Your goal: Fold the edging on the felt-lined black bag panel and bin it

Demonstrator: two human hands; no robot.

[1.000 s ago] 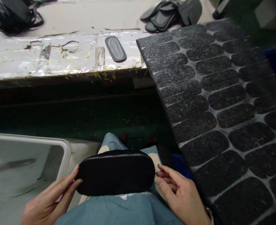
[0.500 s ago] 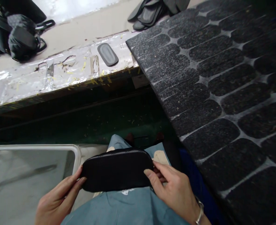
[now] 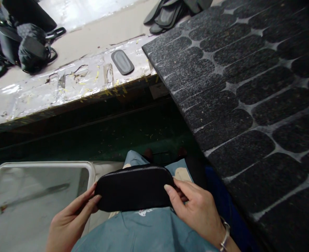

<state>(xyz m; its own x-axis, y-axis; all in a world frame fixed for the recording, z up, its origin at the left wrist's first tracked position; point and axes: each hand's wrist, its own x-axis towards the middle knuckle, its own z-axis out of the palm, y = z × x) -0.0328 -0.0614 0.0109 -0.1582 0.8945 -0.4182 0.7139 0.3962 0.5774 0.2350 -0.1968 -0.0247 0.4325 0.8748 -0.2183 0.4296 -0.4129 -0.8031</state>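
Observation:
A flat black oval-ended panel (image 3: 135, 189), smooth like leather, is stretched lengthwise between my two hands above my lap. My left hand (image 3: 74, 213) pinches its left end between thumb and fingers. At the right end, my right hand (image 3: 196, 208) grips it with the thumb on top and the fingers underneath. A blue-grey apron (image 3: 141, 231) lies beneath the panel. On the worktable (image 3: 83, 82) ahead rests a single grey oval pad (image 3: 122, 62) with a lighter middle.
Several dark pads (image 3: 167, 15) are piled at the table's back. Black bags or pouches (image 3: 32, 49) sit at far left. A large dark board with rounded oval marks (image 3: 235, 77) slants along the right. A white-rimmed tray (image 3: 44, 164) stands at lower left.
The view has shifted slightly, so the table and bags appear a little further right. Both hands keep hold of the black panel, with almost no change in grip.

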